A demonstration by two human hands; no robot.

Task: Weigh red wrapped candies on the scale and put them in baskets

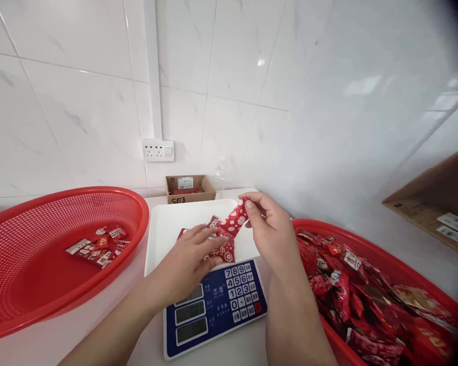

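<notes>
A digital scale with a white tray (162, 231) and a blue panel of keys and displays (217, 305) stands before me. Several small red packets (226, 252) lie together on the tray. My left hand (191, 256) rests over them, palm down with its fingers stretched out. Between thumb and fingertips, my right hand (270, 229) pinches the upper end of a red packet with white round patterns (234, 218). The lower end of that packet meets the others near my left fingers. My left hand partly covers the pile and one display.
A red perforated basket (133, 213) at left holds several packets (101, 246). At right, another red basket (320, 223) is heaped with red packets (359, 295). Behind the scale are a small cardboard box (191, 195) and a clear bottle (219, 175). More cardboard (435, 198) shows far right.
</notes>
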